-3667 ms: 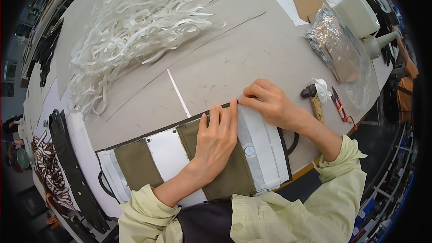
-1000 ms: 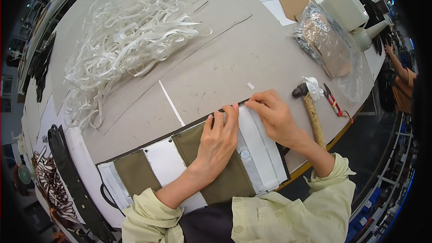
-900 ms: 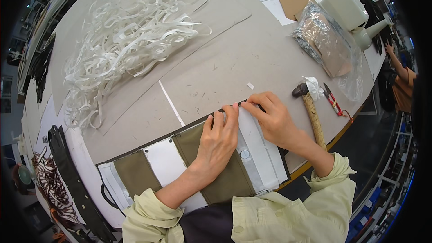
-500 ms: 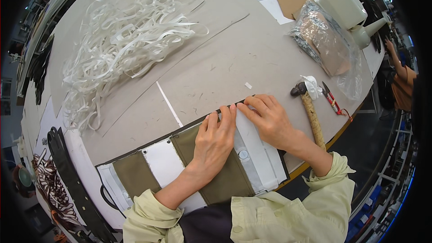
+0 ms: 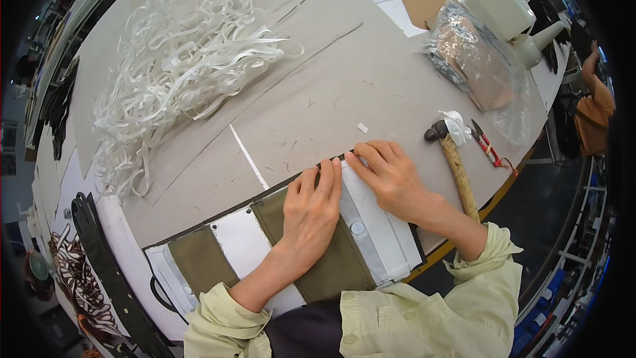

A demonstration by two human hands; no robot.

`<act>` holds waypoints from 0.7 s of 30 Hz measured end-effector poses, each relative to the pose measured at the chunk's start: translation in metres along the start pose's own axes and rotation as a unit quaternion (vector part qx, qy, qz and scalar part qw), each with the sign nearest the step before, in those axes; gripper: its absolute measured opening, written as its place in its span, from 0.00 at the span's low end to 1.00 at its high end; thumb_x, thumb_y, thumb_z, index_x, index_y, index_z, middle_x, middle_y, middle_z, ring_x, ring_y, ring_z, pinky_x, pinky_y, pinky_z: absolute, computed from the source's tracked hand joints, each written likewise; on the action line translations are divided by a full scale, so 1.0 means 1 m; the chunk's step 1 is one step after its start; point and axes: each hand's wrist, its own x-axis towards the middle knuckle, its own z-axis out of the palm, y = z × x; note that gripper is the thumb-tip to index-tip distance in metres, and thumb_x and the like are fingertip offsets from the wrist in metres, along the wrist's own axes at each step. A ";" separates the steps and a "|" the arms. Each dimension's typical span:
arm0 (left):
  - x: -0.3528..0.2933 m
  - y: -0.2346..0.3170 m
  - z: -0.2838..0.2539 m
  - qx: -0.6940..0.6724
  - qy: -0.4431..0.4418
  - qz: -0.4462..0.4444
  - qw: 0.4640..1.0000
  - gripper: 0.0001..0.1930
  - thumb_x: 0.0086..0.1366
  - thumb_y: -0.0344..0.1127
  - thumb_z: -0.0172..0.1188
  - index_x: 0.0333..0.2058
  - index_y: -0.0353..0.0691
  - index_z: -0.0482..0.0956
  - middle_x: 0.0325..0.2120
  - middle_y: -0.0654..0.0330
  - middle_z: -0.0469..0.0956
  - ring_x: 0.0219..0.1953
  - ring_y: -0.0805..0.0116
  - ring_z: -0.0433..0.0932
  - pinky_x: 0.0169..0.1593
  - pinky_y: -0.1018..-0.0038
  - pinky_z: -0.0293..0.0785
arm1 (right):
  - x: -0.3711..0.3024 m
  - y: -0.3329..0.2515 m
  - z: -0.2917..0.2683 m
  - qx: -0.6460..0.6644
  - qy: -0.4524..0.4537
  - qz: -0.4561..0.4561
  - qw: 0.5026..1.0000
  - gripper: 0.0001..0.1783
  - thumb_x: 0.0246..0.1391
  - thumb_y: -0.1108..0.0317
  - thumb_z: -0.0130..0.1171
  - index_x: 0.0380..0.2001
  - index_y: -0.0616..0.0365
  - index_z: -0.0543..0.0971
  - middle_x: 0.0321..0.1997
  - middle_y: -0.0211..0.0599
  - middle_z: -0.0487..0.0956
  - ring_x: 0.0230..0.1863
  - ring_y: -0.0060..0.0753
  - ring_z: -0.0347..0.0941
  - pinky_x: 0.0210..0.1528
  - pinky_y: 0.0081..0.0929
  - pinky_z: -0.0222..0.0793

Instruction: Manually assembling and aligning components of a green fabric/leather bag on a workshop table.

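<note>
A flat sewn panel (image 5: 334, 258) in olive, white and grey fabric, bordered in black, lies at the table's near edge in front of me. Its far black edge is between the fingers of my left hand (image 5: 310, 209), which bend over it near the middle. Just to the right, my right hand (image 5: 392, 179) pinches that same edge, its fingertips almost touching the left ones. A round pale snap or disc (image 5: 358, 228) shows on the grey strip. My thumbs are partly hidden, and my left hand and forearm cover part of the olive section.
A wooden-handled hammer (image 5: 458, 176) and red-handled snips (image 5: 485, 144) lie to the right. Beyond them are a clear plastic bag (image 5: 477, 69), a white jug (image 5: 500, 10) and brown card (image 5: 423, 3). Tangled white tape (image 5: 192, 59) heaps far left; black straps (image 5: 109, 272) lie left. Another person (image 5: 591, 109) is far right.
Both hands have shifted very slightly left along the panel's far edge, still gripping it. The view has moved a little; the panel looks unmoved.
</note>
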 end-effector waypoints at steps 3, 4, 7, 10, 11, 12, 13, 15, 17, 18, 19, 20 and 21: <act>0.000 0.003 0.005 0.020 0.017 0.001 1.000 0.31 0.50 0.22 0.58 0.57 0.24 0.76 0.55 0.52 0.75 0.49 0.57 0.76 0.47 0.66 0.75 | 0.002 -0.001 -0.002 -0.005 -0.011 -0.002 1.000 0.23 0.46 0.76 0.59 0.49 0.71 0.79 0.51 0.44 0.75 0.53 0.44 0.72 0.54 0.38 0.69; -0.001 0.002 0.006 0.023 0.019 0.003 1.000 0.31 0.50 0.22 0.58 0.57 0.24 0.76 0.55 0.52 0.75 0.49 0.57 0.76 0.47 0.66 0.75 | 0.001 0.001 -0.002 0.019 -0.021 0.010 1.000 0.24 0.45 0.77 0.59 0.49 0.71 0.78 0.52 0.44 0.75 0.54 0.45 0.71 0.54 0.39 0.68; -0.004 0.002 0.009 0.023 0.025 0.008 0.999 0.30 0.50 0.22 0.58 0.57 0.23 0.76 0.55 0.52 0.74 0.50 0.57 0.76 0.47 0.66 0.74 | 0.000 -0.002 0.001 0.023 -0.018 0.006 1.000 0.23 0.45 0.78 0.59 0.48 0.72 0.78 0.53 0.45 0.75 0.55 0.46 0.71 0.56 0.41 0.67; -0.004 0.002 0.008 0.016 0.033 0.013 0.999 0.31 0.50 0.22 0.58 0.57 0.24 0.76 0.55 0.52 0.74 0.50 0.57 0.76 0.47 0.65 0.74 | -0.001 -0.005 0.004 -0.007 -0.011 -0.015 1.000 0.23 0.45 0.78 0.58 0.48 0.72 0.78 0.52 0.45 0.74 0.55 0.46 0.70 0.56 0.42 0.67; -0.004 0.002 0.008 0.008 0.035 0.011 0.999 0.28 0.52 0.23 0.60 0.55 0.24 0.78 0.54 0.52 0.75 0.51 0.57 0.76 0.49 0.65 0.74 | 0.000 -0.006 0.004 -0.018 -0.015 -0.021 0.999 0.22 0.46 0.77 0.58 0.47 0.72 0.78 0.52 0.45 0.74 0.55 0.46 0.70 0.57 0.42 0.67; -0.005 0.002 0.008 -0.001 0.036 0.008 0.999 0.26 0.53 0.24 0.62 0.54 0.23 0.79 0.53 0.51 0.75 0.52 0.57 0.75 0.52 0.64 0.74 | 0.000 -0.007 0.004 -0.018 -0.014 -0.020 1.000 0.22 0.46 0.77 0.58 0.47 0.72 0.78 0.52 0.45 0.74 0.55 0.46 0.70 0.57 0.42 0.67; -0.006 0.002 0.008 -0.001 0.035 0.009 0.999 0.26 0.53 0.24 0.62 0.54 0.23 0.79 0.53 0.51 0.75 0.52 0.57 0.75 0.52 0.64 0.74 | 0.002 -0.007 0.005 -0.020 -0.015 -0.024 0.999 0.22 0.46 0.77 0.58 0.47 0.72 0.78 0.52 0.45 0.74 0.55 0.45 0.70 0.57 0.42 0.66; -0.006 0.000 0.007 -0.012 0.034 0.003 0.999 0.28 0.52 0.22 0.61 0.55 0.23 0.79 0.53 0.51 0.75 0.51 0.57 0.75 0.51 0.64 0.74 | 0.003 -0.007 0.004 -0.025 -0.014 -0.027 0.999 0.21 0.47 0.77 0.58 0.47 0.72 0.78 0.52 0.45 0.75 0.55 0.45 0.70 0.57 0.42 0.66; -0.005 0.001 0.007 -0.015 0.034 0.007 0.999 0.29 0.50 0.21 0.61 0.55 0.24 0.78 0.54 0.52 0.75 0.51 0.57 0.75 0.50 0.64 0.73 | 0.001 -0.008 0.006 -0.032 -0.012 -0.030 0.999 0.19 0.49 0.76 0.57 0.46 0.72 0.78 0.51 0.45 0.75 0.54 0.45 0.70 0.57 0.41 0.66; -0.006 0.001 0.007 -0.017 0.033 0.007 0.999 0.30 0.49 0.20 0.60 0.55 0.24 0.78 0.54 0.52 0.75 0.51 0.57 0.75 0.50 0.64 0.73 | 0.001 -0.008 0.007 -0.035 -0.008 -0.030 0.999 0.19 0.49 0.76 0.57 0.46 0.72 0.78 0.51 0.45 0.75 0.54 0.45 0.70 0.57 0.41 0.66; -0.006 0.001 0.007 -0.015 0.035 0.011 0.999 0.30 0.49 0.20 0.60 0.55 0.24 0.78 0.54 0.52 0.75 0.51 0.57 0.75 0.50 0.64 0.73 | 0.002 -0.009 0.009 -0.022 -0.007 -0.021 1.000 0.18 0.48 0.77 0.57 0.45 0.71 0.79 0.52 0.45 0.75 0.54 0.45 0.70 0.57 0.41 0.67; -0.007 0.000 0.007 -0.013 0.035 0.011 0.999 0.30 0.49 0.20 0.60 0.56 0.24 0.78 0.54 0.52 0.75 0.51 0.57 0.75 0.50 0.64 0.73 | 0.001 -0.009 0.009 -0.009 -0.006 -0.013 1.000 0.18 0.47 0.78 0.58 0.44 0.70 0.79 0.52 0.45 0.75 0.55 0.45 0.71 0.57 0.40 0.67; -0.006 -0.002 0.007 -0.012 0.036 0.013 0.999 0.31 0.48 0.20 0.61 0.56 0.24 0.78 0.54 0.52 0.74 0.51 0.57 0.75 0.50 0.64 0.73 | 0.002 -0.008 0.008 -0.013 0.000 -0.013 1.000 0.18 0.47 0.78 0.58 0.44 0.70 0.79 0.52 0.45 0.75 0.55 0.45 0.71 0.57 0.40 0.67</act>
